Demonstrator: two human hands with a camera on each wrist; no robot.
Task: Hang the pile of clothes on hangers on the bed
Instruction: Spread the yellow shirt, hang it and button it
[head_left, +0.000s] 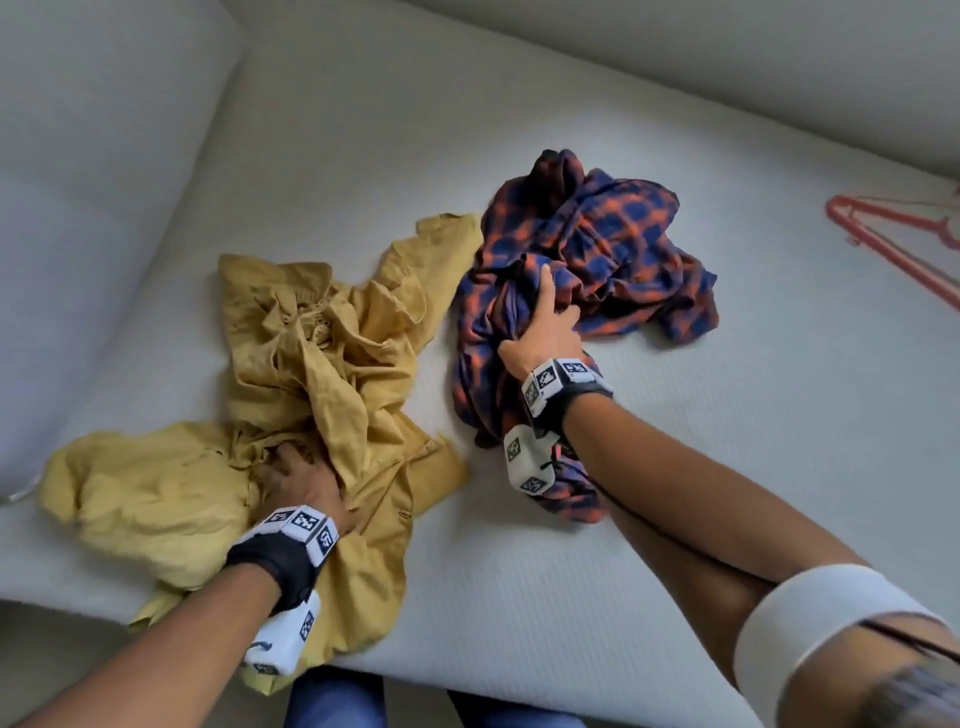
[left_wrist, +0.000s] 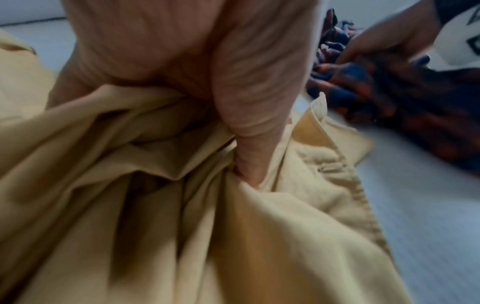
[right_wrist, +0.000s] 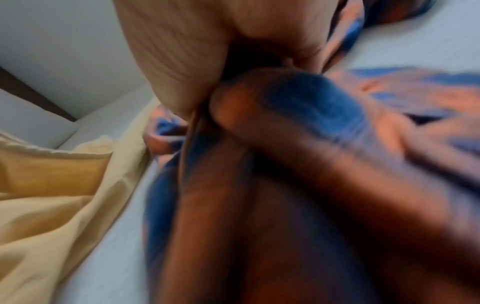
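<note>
White bed (head_left: 571, 545) holds two crumpled garments and a red hanger (head_left: 904, 234). Your left hand (head_left: 296, 480) grips the yellow shirt (head_left: 322, 364); your right hand (head_left: 545, 327) clutches the plaid shirt (head_left: 613, 234).

Crumpled yellow shirt (head_left: 291, 395) beside plaid shirt (head_left: 597, 270)

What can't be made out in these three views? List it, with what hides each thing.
- Red hanger, head view: cut off by the right edge, so the hook and the number of hangers are unclear.
- Left hand fingertips, head and left wrist views: buried in the yellow garment.
- Plaid shirt, right wrist view: motion blur smears it; collar and sleeves can't be found.
- Right hand fingers, head view: sunk into plaid folds.
</note>
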